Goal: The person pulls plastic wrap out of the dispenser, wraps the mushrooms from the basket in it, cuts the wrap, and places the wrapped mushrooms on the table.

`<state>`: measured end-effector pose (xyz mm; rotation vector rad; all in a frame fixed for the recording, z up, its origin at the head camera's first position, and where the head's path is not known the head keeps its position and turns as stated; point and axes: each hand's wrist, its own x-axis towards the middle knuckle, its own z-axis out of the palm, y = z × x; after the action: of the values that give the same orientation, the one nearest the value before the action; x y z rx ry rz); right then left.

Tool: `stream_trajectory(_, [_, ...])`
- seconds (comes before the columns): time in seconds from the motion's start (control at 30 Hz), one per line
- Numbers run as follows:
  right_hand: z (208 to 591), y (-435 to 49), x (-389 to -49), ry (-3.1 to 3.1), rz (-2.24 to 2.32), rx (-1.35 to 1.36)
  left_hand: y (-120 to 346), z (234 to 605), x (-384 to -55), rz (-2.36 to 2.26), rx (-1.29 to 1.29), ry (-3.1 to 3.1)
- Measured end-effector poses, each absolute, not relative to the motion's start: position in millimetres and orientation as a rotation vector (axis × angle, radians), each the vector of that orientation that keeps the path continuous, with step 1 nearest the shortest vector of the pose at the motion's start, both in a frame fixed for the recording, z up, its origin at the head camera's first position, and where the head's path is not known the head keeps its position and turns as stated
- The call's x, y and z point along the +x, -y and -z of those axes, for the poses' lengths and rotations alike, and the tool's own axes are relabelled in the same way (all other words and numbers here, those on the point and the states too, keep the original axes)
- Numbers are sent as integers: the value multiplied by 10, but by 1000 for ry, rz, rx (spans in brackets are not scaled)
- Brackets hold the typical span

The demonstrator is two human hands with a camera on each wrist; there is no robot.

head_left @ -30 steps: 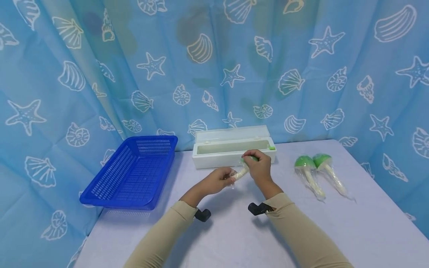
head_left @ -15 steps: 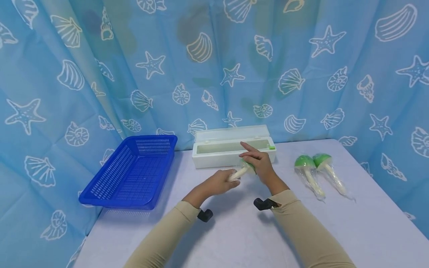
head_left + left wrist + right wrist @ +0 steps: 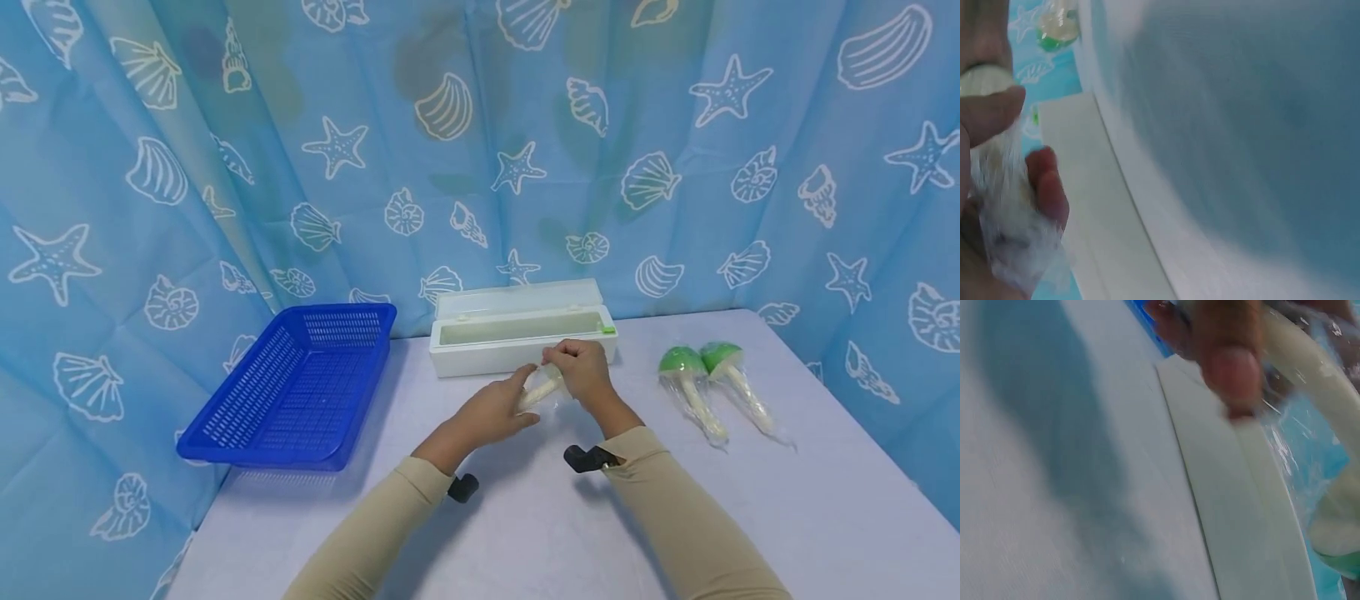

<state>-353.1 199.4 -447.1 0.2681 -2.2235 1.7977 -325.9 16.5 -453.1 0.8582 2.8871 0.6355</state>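
Observation:
Between the two hands is a mushroom (image 3: 542,392) in clear plastic film, with its pale stem slanting across the gap. My left hand (image 3: 489,412) holds the lower stem, its index finger and thumb spread. At the cap end my right hand (image 3: 585,372) grips with bent fingers, largely hiding the cap in the head view. In the right wrist view the curved stem (image 3: 1319,369) shows glossy film, with a bit of green at the cap. Crinkled film (image 3: 1019,244) bunches by the left fingers in the left wrist view.
Just behind the hands stands a long white box (image 3: 487,362) with its clear lid (image 3: 525,297) raised and a green tab. A blue perforated basket (image 3: 262,455) is at the left. Two film-wrapped mushrooms (image 3: 696,404) with green caps lie at the right.
The right hand's fingers straightened half a second ago and are now bent round the cap end again. The left hand's thumb and index have spread apart. The green cap has turned out of sight.

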Motion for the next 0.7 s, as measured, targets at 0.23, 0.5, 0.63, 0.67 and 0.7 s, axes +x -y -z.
stream_trajectory(0.23, [4513, -1963, -3559, 2064, -1902, 360, -257, 4513, -3214, -236, 868, -3193])
stream_trajectory(0.5, [4565, -2002, -3568, 1663, -2327, 574, -218, 4511, -3250, -729, 818, -2986])
stream_trajectory(0.63, [4564, -1970, -3563, 1590, -2436, 536, -223, 4520, -3255, -830, 824, -2877])
stream_trajectory(0.67, [4566, -1960, -3563, 1636, -2425, 498, -223, 4527, -3254, -807, 829, -2882])
stream_trajectory(0.7, [4567, -1951, -3564, 1706, -2398, 448, -222, 4536, -3251, -774, 826, -2896])
